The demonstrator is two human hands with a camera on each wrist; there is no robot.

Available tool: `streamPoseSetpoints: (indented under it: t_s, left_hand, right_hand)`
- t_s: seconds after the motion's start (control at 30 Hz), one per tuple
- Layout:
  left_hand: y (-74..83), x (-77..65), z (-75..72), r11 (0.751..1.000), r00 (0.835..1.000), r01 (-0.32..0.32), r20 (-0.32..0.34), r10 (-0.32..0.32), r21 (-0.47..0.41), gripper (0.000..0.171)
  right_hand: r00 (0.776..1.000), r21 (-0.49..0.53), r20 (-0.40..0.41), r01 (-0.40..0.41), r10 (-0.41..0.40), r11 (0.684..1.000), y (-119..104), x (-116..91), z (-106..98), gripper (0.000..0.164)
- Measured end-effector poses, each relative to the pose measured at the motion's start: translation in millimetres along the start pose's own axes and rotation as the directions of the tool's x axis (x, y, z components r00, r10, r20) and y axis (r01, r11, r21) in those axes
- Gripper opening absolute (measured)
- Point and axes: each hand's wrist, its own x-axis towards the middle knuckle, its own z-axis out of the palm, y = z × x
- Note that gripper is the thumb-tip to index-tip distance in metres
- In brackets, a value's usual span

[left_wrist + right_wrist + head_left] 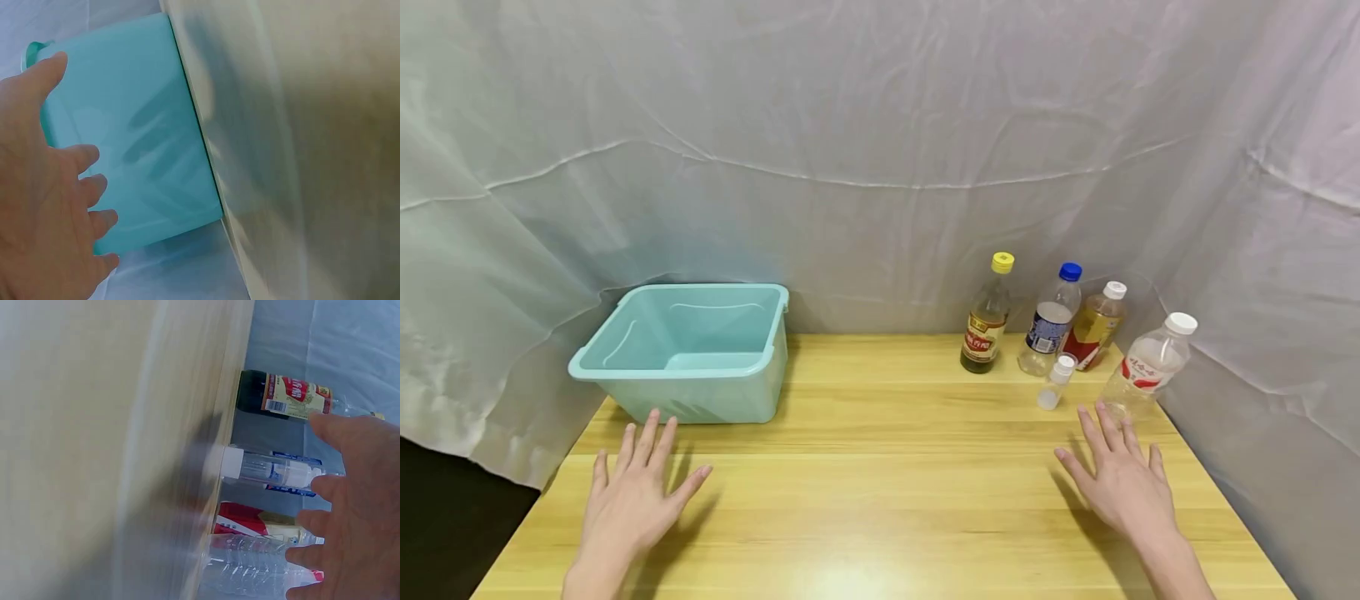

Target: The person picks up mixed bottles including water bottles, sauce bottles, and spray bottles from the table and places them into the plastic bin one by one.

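My left hand (634, 504) is spread over the table in front of a light-blue plastic bin (692, 396), holding nothing. In the left wrist view its fingers overlap the bin's side. My right hand (1126, 492), fingers apart and holding nothing, hovers before a group of bottles. Nearest to it is a clear bottle (1146, 367) with a white cap and red-and-white label. Beside that stands a small clear bottle (1055, 387) with a white cap. Behind are a yellow-capped vinegar bottle (982, 337), a blue-capped bottle (1048, 333) and a white-capped bottle (1093, 329) with a red-and-yellow label.
Both the bin and the bottles stand on a wooden table (880, 467), the bin at the back left, the bottles at the back right. Grey cloth (880, 233) hangs close behind and along the sides. Inside the bin, the bare bottom shows.
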Motion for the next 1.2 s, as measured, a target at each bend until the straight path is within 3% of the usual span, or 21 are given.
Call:
streamPoseSetpoints:
  t_s: [0.33, 0.67, 1.0, 1.2]
  left_hand:
    - [1.3, -11.7, -2.8, 1.0, 0.999, 0.018, -0.051, -0.018, -0.006, 0.096]
    - [9.5, -17.2, -18.9, 1.0, 0.989, 0.007, -0.146, -0.006, 0.009, 0.097]
    - [20.0, -5.1, -43.8, 0.998, 0.954, -0.057, -0.293, 0.057, 0.008, 0.098]
    - [23.0, 8.7, -57.2, 0.997, 0.937, -0.082, -0.341, 0.077, -0.002, 0.097]
  right_hand:
    - [1.0, 0.014, -0.007, 0.0, 0.0, 1.0, -10.2, -6.6, -2.2, 0.082]
    - [0.998, 0.054, -0.063, 0.024, -0.021, 0.998, -31.0, -11.1, -8.3, 0.081]
    - [0.985, 0.066, -0.156, 0.09, -0.079, 0.994, -57.1, 3.3, -20.6, 0.082]
    - [0.977, 0.071, -0.181, 0.124, -0.11, 0.99, -77.9, 16.0, -28.8, 0.082]
